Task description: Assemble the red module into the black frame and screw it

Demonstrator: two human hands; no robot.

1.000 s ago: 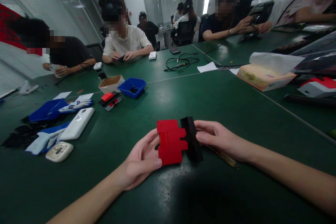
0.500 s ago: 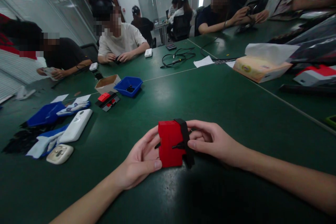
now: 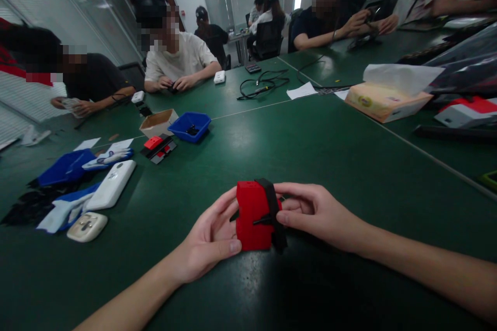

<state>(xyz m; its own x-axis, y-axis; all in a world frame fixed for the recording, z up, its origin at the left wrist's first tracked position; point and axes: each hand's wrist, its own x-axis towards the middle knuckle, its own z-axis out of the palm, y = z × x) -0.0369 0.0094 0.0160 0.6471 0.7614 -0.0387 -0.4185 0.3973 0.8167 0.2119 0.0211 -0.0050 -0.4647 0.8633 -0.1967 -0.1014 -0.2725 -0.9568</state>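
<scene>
Above the near part of the green table point(image 3: 248, 150), a red block-shaped piece point(image 3: 251, 217) is held up, slightly tilted. My left hand point(image 3: 209, 235) grips its left side, thumb on the lower front corner and fingers behind. Along its right side runs a black bar-like part point(image 3: 272, 207), with a thin black prong lying across the red face. My right hand point(image 3: 314, 212) pinches this black part between thumb and fingers; some fingertips are hidden behind it. The black part touches the red piece; how they join is hidden.
To the left lie a white phone point(image 3: 112, 186), a cream earphone case point(image 3: 87, 226), gloves point(image 3: 72, 209) and blue trays point(image 3: 190, 125). A red-black-grey assembly point(image 3: 158, 148) sits near a cardboard box point(image 3: 158, 123). At right is a tissue box point(image 3: 382, 101). Other people work across the table.
The red piece and black part have tilted a little and shifted slightly down. Both hands keep their hold.
</scene>
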